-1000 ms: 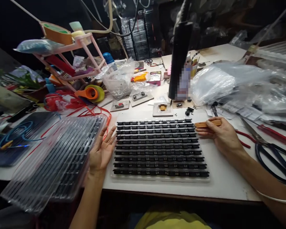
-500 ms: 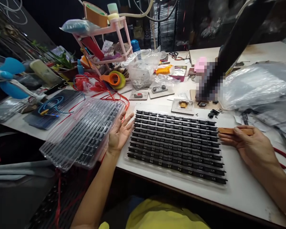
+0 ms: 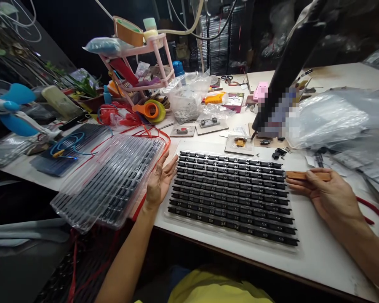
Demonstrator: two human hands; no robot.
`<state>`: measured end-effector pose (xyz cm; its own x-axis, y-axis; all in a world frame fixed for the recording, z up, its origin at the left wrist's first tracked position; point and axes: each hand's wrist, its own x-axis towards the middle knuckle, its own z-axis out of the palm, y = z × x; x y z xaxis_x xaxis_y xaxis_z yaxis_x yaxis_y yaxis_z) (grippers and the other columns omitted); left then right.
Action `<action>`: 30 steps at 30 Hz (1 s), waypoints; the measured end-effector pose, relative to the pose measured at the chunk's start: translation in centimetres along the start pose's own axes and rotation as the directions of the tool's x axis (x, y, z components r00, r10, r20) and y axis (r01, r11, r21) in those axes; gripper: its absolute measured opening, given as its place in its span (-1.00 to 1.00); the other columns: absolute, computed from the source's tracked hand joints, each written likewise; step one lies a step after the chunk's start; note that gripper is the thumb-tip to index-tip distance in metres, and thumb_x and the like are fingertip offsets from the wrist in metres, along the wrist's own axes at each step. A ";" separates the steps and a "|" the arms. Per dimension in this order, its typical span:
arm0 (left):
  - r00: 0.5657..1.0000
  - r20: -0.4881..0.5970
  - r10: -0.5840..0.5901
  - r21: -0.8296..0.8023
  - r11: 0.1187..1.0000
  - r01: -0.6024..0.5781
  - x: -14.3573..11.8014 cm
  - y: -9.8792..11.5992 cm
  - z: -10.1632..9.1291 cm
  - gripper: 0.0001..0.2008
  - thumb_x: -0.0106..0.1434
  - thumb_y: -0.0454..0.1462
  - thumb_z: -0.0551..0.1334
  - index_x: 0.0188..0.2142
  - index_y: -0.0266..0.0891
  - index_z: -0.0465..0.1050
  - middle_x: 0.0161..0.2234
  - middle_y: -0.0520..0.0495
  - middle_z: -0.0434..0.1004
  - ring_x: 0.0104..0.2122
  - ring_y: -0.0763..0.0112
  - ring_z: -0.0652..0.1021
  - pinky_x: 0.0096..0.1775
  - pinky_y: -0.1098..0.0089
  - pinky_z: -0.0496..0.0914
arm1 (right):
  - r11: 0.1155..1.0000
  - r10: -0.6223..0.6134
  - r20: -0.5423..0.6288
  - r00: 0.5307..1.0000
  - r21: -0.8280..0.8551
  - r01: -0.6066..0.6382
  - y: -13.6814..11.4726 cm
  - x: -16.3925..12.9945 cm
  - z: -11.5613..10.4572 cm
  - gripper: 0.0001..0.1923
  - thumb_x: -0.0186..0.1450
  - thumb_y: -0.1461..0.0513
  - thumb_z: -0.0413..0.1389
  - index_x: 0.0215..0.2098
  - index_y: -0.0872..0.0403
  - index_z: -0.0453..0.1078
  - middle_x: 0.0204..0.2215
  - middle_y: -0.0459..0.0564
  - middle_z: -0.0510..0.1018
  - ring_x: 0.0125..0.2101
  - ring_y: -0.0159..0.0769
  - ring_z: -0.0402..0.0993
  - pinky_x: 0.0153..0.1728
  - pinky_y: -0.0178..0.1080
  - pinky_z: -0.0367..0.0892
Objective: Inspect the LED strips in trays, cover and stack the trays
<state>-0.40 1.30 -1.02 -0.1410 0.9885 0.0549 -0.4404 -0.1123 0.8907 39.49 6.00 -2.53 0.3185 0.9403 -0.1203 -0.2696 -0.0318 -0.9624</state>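
**Wooden Stick in One Hand, Clear Tray Propped on the Other**

Grip first: the right hand (image 3: 330, 195) is closed around a small wooden stick (image 3: 306, 175), thumb on top, with the stick's free end pointing left and lying just beside the far right corner of the tray of black strips (image 3: 232, 194). The left hand (image 3: 159, 183) is spread, palm up and fingers loose, its back edge resting against a stack of clear plastic trays (image 3: 109, 183) that leans tilted off the left edge of the table (image 3: 318, 252); the fingertips sit just beside the strip tray's left side.

That tray of black strips lies flat in the middle of the white table, directly in front of the person, its rows running left to right.

Behind it sit small board jigs (image 3: 239, 144), crumpled plastic bags (image 3: 331, 118) to the right, and a dark slanted post (image 3: 290, 67). Farther left stand a pink wire rack (image 3: 139, 63) carrying tape rolls, an orange tape dispenser (image 3: 150, 110) and loops of red cord (image 3: 145, 132). A blue fan (image 3: 11, 109) shows at the far left.
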 end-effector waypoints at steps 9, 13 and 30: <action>0.999 -0.040 0.036 0.027 0.999 -0.035 -0.1 0.0 0.4 -0.49 0.29 -0.05 0.12 0.18 -0.17 0.24 0.10 -0.25 0.41 0.20 0.18 0.29 0.21 0.13 0.08 | 0.999 -0.027 0.018 0.999 0.017 0.027 -0.3 -0.2 0.1 -0.59 -0.08 0.27 0.32 -0.34 0.02 0.24 -0.51 0.01 0.55 -0.57 -0.10 0.56 -0.59 -0.19 0.49; 0.999 -0.011 0.043 0.049 0.998 -0.042 -0.1 -0.1 0.3 -0.51 0.33 -0.06 0.07 0.19 -0.14 0.22 0.11 -0.23 0.40 0.20 0.21 0.29 0.23 0.12 0.03 | 1.000 -0.023 0.004 1.000 0.012 0.023 -0.4 -0.3 0.2 -0.59 -0.09 0.26 0.33 -0.35 0.02 0.25 -0.51 0.05 0.56 -0.56 -0.08 0.56 -0.60 -0.19 0.49; 0.996 0.004 0.085 0.065 0.994 -0.085 0.0 -0.1 0.0 -0.47 0.31 -0.03 0.08 0.22 -0.09 0.17 0.25 -0.21 0.18 0.22 0.16 0.26 0.21 0.14 0.08 | 0.998 -0.067 0.028 0.997 0.021 0.066 0.0 0.0 -0.2 -0.56 -0.11 0.24 0.34 -0.33 0.04 0.24 -0.51 0.07 0.57 -0.54 -0.01 0.57 -0.58 -0.15 0.51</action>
<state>-0.33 1.29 -1.07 -0.1740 0.9759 0.1320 -0.3685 -0.1888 0.9103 39.64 5.93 -2.57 0.3107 0.9493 -0.0488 -0.2669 0.0378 -0.9630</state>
